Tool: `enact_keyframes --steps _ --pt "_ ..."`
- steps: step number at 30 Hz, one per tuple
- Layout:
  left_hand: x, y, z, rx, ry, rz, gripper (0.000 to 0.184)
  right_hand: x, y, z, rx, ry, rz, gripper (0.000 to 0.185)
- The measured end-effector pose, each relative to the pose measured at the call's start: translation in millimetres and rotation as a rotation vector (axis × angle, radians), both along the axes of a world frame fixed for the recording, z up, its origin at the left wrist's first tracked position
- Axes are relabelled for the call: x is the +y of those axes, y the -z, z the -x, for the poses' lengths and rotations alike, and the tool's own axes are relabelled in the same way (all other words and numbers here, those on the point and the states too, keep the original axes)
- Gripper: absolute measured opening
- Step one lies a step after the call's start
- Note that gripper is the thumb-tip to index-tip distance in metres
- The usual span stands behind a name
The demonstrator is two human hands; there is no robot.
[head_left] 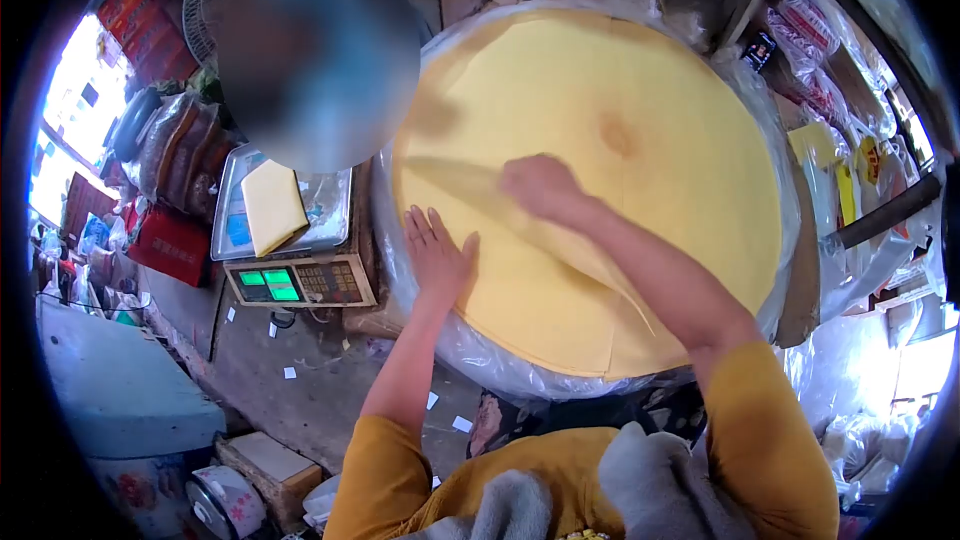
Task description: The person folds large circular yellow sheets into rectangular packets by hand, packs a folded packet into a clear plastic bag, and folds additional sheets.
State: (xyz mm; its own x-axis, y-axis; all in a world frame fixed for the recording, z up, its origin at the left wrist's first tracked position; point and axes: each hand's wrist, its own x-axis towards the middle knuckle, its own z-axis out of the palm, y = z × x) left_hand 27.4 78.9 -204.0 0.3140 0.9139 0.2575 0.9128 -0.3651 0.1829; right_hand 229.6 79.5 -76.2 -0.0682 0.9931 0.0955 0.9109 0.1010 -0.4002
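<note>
A large round stack of thin yellow sheets (690,170) lies on clear plastic on a round table. My left hand (438,255) rests flat on the stack's left side, fingers spread. Over the middle, my right hand (540,188) is closed and somewhat blurred, gripping a raised part of the top sheet, whose lifted edge slants down to the right beneath my forearm. A folded yellow piece (272,208) sits on the metal tray of a digital scale (303,280), left of the stack.
A blurred round patch (318,55) covers the upper left. Bagged goods (180,145) and a red bag (168,243) stand beyond the scale. Plastic bags (860,180) hang at the right. A light-blue surface (125,380) is at the lower left, with a box (268,470) near it.
</note>
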Motion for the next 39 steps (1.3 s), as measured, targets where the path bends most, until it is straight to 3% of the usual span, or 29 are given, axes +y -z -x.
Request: enact_keyframes --steps 2,5,7,9,13,16,20,21,23,26,28,30,32,35,36,37,38,39 --pt "0 -1 -1 -0.033 0.016 -0.012 0.084 3 2 -52 0.336 0.143 -0.043 0.023" --pt "0 -9 -3 -0.014 -0.011 0.039 0.081 -23 -23 -118 0.482 0.441 0.081 0.021" --pt "9 -37 -11 0.121 -0.024 0.202 0.077 -38 -20 -145 0.855 0.509 0.100 0.021" --pt "41 -86 -22 0.368 -0.017 0.475 0.072 -34 -23 -164 0.837 0.475 0.308 0.025" --pt "153 -14 -44 0.024 0.111 0.156 0.064 6 -31 -169 0.928 0.249 0.486 0.040" --pt "201 6 -71 -0.050 0.069 0.059 0.064 54 5 -168 0.642 0.399 0.401 0.047" --pt "192 -5 -83 0.027 -0.012 0.049 0.066 53 -19 -142 0.256 0.314 0.256 0.040" --pt "191 -8 -83 0.038 -0.014 0.053 0.065 44 -20 -147 0.316 0.353 0.150 0.044" --pt "189 -6 -81 0.038 -0.021 0.067 0.065 26 -23 -172 0.374 0.498 0.134 0.032" --pt "189 -4 -82 0.049 -0.029 0.054 0.065 -31 -18 -235 0.943 0.588 -0.142 0.013" --pt "188 -5 -81 0.039 -0.035 0.074 0.065 -84 -18 -277 1.144 0.722 -0.263 0.028" --pt "191 -7 -82 0.044 -0.043 0.088 0.065 -138 -2 -321 1.110 0.949 -0.346 0.031" --pt "191 -8 -85 0.065 -0.051 0.100 0.064 -180 9 -343 1.180 0.961 -0.166 0.032" --pt "201 -5 -126 0.318 -0.132 0.064 0.062 -201 15 -364 1.081 1.039 0.096 0.033" --pt "202 0 -137 0.403 -0.164 0.051 0.061 -200 29 -373 1.191 0.946 0.079 0.030" --pt "203 15 -151 0.321 0.056 -0.103 0.060 -193 52 -386 1.296 0.850 0.053 0.027" --pt "199 9 -175 0.064 0.245 0.039 0.056 -191 58 -399 1.393 0.754 0.015 0.025" --pt "190 8 -201 -0.046 0.300 0.045 0.056 -177 43 -384 1.422 0.852 0.014 0.023"
